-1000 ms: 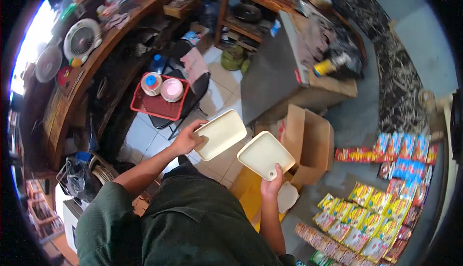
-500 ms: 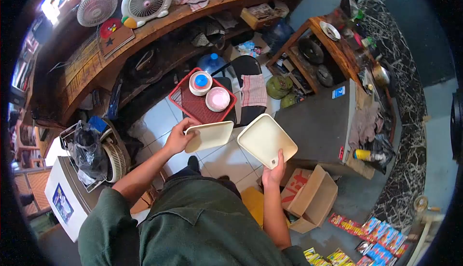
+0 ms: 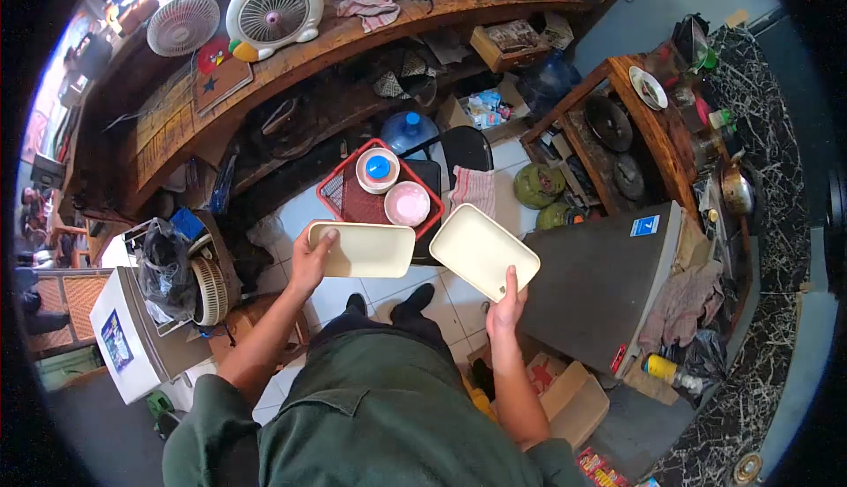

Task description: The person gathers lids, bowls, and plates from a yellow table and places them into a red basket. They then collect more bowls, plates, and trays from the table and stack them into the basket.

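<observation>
My left hand grips the left end of a cream rectangular tray, thumb on its inner face. A second cream tray is tilted in my right hand, which pinches its lower right corner with the thumb on top. The two trays are apart, their inner faces showing. Just beyond them, a red basket holds two stacks of bowls; a blue round item sits in one stack, and pink shows in the other bowl.
A black chair with a striped cloth stands behind the trays. To the right are a grey cabinet or fridge top and an open cardboard box. A curved wooden counter with fans spans the back; a white box is at left.
The left tray has turned to show more of its inner face, and my left hand has shifted left. The right tray has tilted a little. The camera view has shifted, showing both feet more fully.
</observation>
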The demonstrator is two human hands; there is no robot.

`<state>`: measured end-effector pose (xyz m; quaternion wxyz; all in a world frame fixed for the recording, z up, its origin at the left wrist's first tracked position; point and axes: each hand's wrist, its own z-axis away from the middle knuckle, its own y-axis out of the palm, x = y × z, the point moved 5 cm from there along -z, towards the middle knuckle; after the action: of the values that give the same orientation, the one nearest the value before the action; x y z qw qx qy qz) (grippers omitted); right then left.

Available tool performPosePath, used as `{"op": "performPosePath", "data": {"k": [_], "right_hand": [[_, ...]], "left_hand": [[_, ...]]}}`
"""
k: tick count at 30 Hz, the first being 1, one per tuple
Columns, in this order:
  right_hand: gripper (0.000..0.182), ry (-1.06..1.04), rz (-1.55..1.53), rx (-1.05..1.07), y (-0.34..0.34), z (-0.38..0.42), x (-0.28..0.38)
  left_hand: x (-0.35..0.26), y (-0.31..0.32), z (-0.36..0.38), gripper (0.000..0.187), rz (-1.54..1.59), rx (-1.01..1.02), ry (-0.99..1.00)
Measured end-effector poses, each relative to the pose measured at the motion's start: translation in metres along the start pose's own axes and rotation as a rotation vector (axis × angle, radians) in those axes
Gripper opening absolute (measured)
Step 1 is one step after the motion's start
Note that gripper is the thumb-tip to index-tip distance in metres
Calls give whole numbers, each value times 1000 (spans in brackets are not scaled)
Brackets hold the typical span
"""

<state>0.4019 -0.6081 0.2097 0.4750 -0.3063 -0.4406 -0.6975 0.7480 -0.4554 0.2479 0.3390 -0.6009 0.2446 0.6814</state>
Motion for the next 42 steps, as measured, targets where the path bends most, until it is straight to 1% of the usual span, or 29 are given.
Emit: {"op": "performPosePath", "data": {"k": [2, 6, 8, 9, 10, 12, 13, 16, 17, 18, 20, 22, 23, 24, 25, 26, 27, 28, 30, 31, 32, 33, 34, 35, 36, 38, 40, 41, 42], "right_hand": [[51, -75, 159, 97, 11, -21, 6], [49, -8, 205, 207, 41, -47, -1], [47, 16, 229, 302, 62, -57, -11], [46, 14, 263, 345, 72, -59, -18], [45, -36, 328, 339, 80, -60, -26], [51, -2, 381, 440, 117, -38, -19], [49, 76, 381, 487, 124, -39, -34], [45, 21, 336, 564, 162, -21, -48], [44, 11, 388, 585, 170, -18, -54], [44, 9, 391, 583, 177, -16, -60], [44, 54, 434, 592, 196, -4, -66], [44, 62, 435, 592, 213, 1, -78], [44, 50, 445, 589, 222, 5, -83], [44, 42, 460, 582, 229, 9, -88], [45, 46, 492, 575, 242, 13, -89], [45, 55, 510, 554, 244, 12, -102], [46, 64, 485, 546, 244, 7, -118], [48, 71, 456, 541, 251, 4, -126], [48, 164, 515, 499, 248, -1, -143], [49, 191, 484, 531, 248, -2, -153], [49, 218, 447, 561, 257, -2, -157], [46, 153, 483, 532, 262, -2, -158], [46, 183, 480, 508, 261, -12, -170], [45, 226, 551, 500, 253, -18, -183], [43, 280, 623, 487, 242, -20, -194], [40, 334, 571, 459, 230, -38, -212], [39, 275, 514, 465, 222, -56, -214], [37, 265, 484, 411, 218, -66, -215], [34, 344, 507, 390, 207, -76, -210]], "left_hand": [[-11, 2, -3, 16, 39, -56, -41], [-21, -3, -2, 17, 34, -145, -63], [-22, -7, -2, 19, 15, -193, -78], [-21, -9, -4, 21, 43, -200, -113], [-22, -10, -4, 21, 51, -216, -112], [-20, -9, -7, 22, 158, -209, -159], [-18, -13, -11, 22, 168, -219, -156], [-12, -26, -21, 23, 123, -220, -105], [-11, -30, -24, 23, 116, -231, -117], [-9, -36, -28, 24, 107, -238, -132], [4, -44, -41, 26, 154, -177, -147], [13, -52, -60, 29, 196, -121, -75], [10, -55, -68, 37, 166, -107, 0], [13, -57, -75, 37, 172, -91, -13], [13, -58, -80, 40, 258, -110, -41], [14, -60, -86, 44, 346, -133, -73], [18, -64, -90, 50, 338, -106, -127], [30, -70, -98, 50, 345, -98, -146], [56, -77, -111, 47, 239, -38, -188], [63, -78, -117, 41, 184, -10, -191], [72, -78, -123, 41, 171, -1, -222], [80, -78, -127, 38, 105, -13, -231], [88, -76, -132, 35, 39, -23, -236], [92, -73, -139, 33, -32, -24, -225], [112, -70, -142, 33, -30, -17, -258], [132, -56, -151, 32, -16, 42, -290], [146, -46, -162, 31, -1, 77, -318], [156, -40, -170, 30, 21, 104, -320], [169, -38, -178, 30, 14, 96, -347]]}}
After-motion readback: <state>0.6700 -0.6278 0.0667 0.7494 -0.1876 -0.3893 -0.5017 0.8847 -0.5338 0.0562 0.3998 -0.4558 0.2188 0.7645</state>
